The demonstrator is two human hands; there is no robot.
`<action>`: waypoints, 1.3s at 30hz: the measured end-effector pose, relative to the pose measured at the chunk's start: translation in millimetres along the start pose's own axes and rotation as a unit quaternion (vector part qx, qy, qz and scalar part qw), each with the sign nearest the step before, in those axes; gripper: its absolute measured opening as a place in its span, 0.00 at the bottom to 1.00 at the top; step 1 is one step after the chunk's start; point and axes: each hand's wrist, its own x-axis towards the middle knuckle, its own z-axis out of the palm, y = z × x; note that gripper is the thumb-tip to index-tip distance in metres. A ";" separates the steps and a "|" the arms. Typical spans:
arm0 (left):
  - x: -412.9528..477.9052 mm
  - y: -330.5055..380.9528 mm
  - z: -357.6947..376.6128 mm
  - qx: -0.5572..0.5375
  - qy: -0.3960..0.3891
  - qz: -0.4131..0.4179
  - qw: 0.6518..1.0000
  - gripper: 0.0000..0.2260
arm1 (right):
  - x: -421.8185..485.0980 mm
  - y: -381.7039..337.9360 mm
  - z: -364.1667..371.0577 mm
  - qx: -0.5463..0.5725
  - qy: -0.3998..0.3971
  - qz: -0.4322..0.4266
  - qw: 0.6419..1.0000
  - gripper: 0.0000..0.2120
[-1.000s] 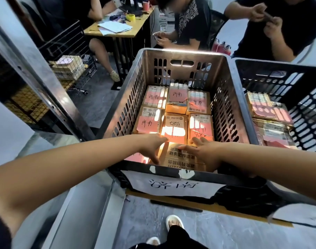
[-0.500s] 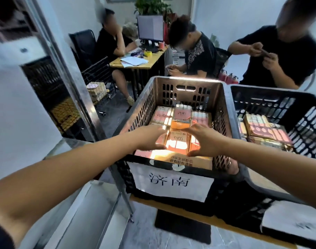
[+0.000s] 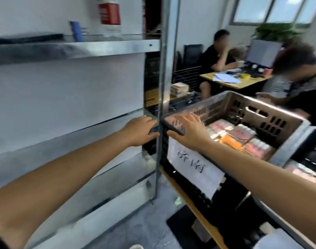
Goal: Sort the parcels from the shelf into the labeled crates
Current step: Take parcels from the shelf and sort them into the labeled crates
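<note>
A grey slotted crate [image 3: 261, 112] with a white paper label [image 3: 193, 168] on its front stands at the right, holding several pink-labelled parcels [image 3: 243, 133]. My right hand [image 3: 187, 130] hovers over the crate's near left corner with fingers spread, holding nothing. My left hand [image 3: 141, 130] is just left of it, beside the upright post [image 3: 162, 87] of the metal shelf [image 3: 72, 49], fingers relaxed and empty. The shelf boards in view are blurred; no parcel shows on them.
A second dark crate [image 3: 313, 155] with parcels sits at the far right. Two people sit at a wooden desk [image 3: 232, 83] behind the crates. A wire cart [image 3: 182, 88] holding boxes stands past the shelf post. Grey floor lies below.
Both hands have come up out of the crate and moved left toward the shelf post. My view has swung left, so the shelf fills the left half.
</note>
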 end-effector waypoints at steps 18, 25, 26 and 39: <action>-352.6 -102.8 2.6 0.015 -0.015 -0.456 0.890 0.24 | -45.7 -303.0 128.1 0.069 -0.163 -0.301 0.937 0.34; -520.2 -133.9 -11.0 0.032 -0.044 -0.545 0.836 0.26 | -107.4 -451.4 180.8 0.091 -0.210 -0.392 0.891 0.33; -547.4 -140.8 -13.0 0.036 -0.051 -0.558 0.827 0.27 | -119.6 -475.5 189.3 0.092 -0.215 -0.401 0.886 0.33; -776.8 -196.0 -8.7 0.010 -0.089 -0.637 0.766 0.26 | -211.9 -665.7 275.4 0.064 -0.272 -0.454 0.846 0.33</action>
